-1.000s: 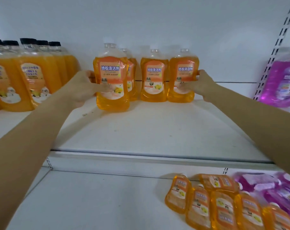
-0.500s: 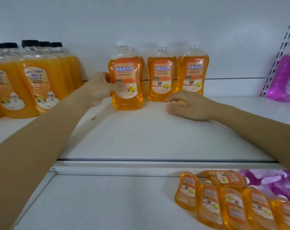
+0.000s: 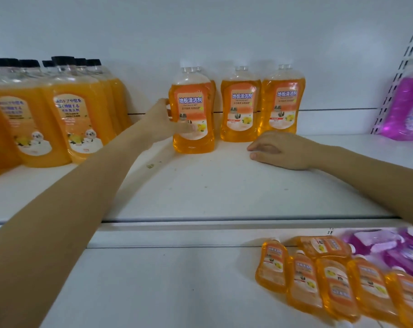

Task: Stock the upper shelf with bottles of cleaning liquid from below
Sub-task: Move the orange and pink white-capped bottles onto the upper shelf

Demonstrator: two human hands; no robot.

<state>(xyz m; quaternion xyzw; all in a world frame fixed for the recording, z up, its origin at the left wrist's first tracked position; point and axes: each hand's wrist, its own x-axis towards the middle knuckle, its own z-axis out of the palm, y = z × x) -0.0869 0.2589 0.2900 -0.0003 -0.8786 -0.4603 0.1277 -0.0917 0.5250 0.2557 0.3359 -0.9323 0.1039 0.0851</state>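
On the upper shelf (image 3: 224, 192) stand orange cleaning-liquid bottles. My left hand (image 3: 164, 123) grips the front left orange bottle (image 3: 193, 110), thumb across its label. Another bottle stands hidden just behind it. Two more orange bottles (image 3: 241, 104) (image 3: 282, 100) stand upright to the right, near the back wall. My right hand (image 3: 281, 150) rests on the shelf in front of those two, fingers loosely curled, holding nothing. On the lower shelf (image 3: 153, 280) several orange bottles (image 3: 328, 280) stand at the right.
Larger orange bottles with black caps (image 3: 58, 110) crowd the upper shelf's left end. Purple bottles stand at the upper right (image 3: 408, 107) and lie on the lower shelf at the right (image 3: 394, 249). A slotted upright (image 3: 399, 74) bounds the right side.
My right hand let go of the rightmost orange bottle and dropped onto the shelf in front. My left hand still holds the left bottle.
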